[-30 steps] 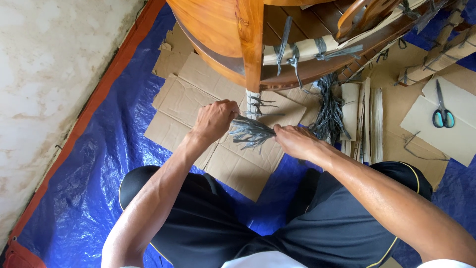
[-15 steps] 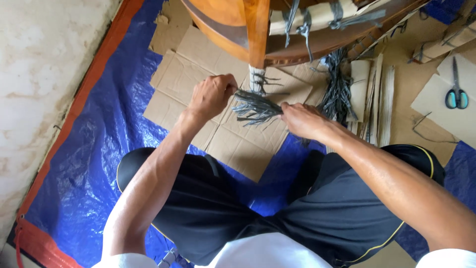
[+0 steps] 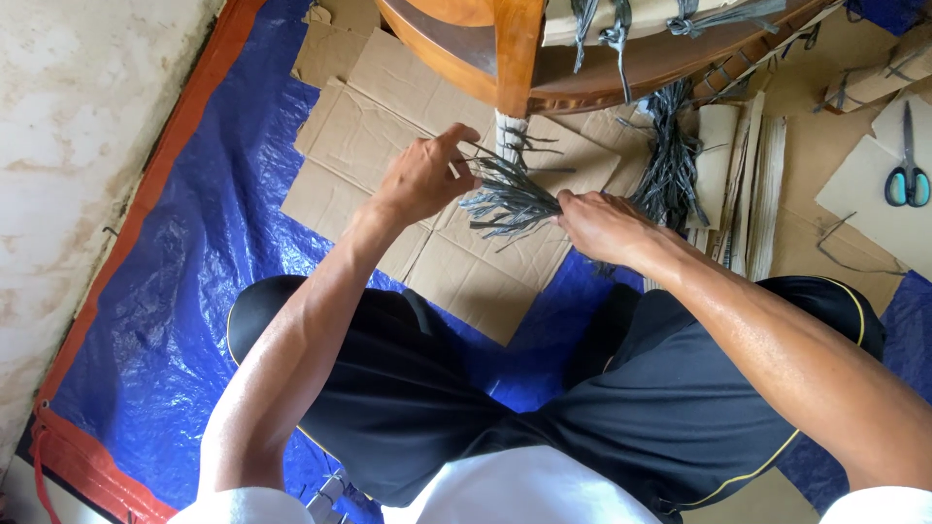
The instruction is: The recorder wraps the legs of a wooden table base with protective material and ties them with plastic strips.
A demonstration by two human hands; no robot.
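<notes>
I sit on a blue tarp with a bundle of grey plastic strips [image 3: 505, 199] held between both hands. My right hand [image 3: 602, 225] grips the bundle at its gathered end. My left hand [image 3: 422, 177] pinches strips at the fanned-out end, fingers partly spread. Just beyond the bundle stands a wooden chair leg [image 3: 517, 53], its foot [image 3: 509, 136] wrapped in cardboard and tied with grey strips.
Flattened cardboard [image 3: 388, 126] covers the tarp [image 3: 184, 291] under the chair. A second heap of grey strips [image 3: 670, 155] and folded cardboard pieces [image 3: 743, 194] lie at right. Scissors with teal handles [image 3: 908, 165] rest on cardboard at far right. A pale wall [image 3: 68, 116] runs along the left.
The view has shifted, so the chair sits higher in frame. My left hand has opened its fingers somewhat and pulled strips out from the bundle; my right hand keeps its grip.
</notes>
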